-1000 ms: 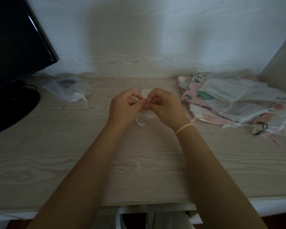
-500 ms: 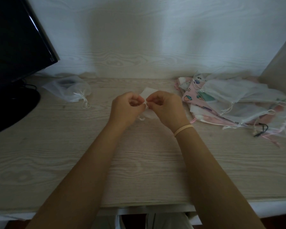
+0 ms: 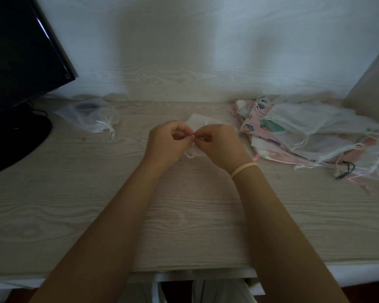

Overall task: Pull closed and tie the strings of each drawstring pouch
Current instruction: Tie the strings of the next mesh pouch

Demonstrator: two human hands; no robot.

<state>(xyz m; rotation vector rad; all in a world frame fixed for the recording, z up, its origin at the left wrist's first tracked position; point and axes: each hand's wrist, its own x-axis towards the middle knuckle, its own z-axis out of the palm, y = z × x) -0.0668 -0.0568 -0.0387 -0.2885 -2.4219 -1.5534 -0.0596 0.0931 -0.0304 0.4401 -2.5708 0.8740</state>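
A small white drawstring pouch [image 3: 197, 121] lies mid-desk, mostly hidden behind my hands. My left hand [image 3: 166, 141] and my right hand [image 3: 219, 143] meet fingertip to fingertip over its mouth, each pinching a white string. A loop of string [image 3: 189, 154] hangs below them. A tied sheer white pouch [image 3: 90, 115] rests at the left. A pile of sheer and pink printed pouches [image 3: 311, 132] is heaped at the right.
A black monitor [image 3: 20, 47] and its round base [image 3: 11, 145] fill the left corner. A wall panel [image 3: 372, 84] closes the right side. The wooden desk [image 3: 184, 215] reaches to its front edge near my lap.
The loose string end that hung below my hands has been drawn up into a short loop. Both hands shifted slightly, staying together over the pouch.
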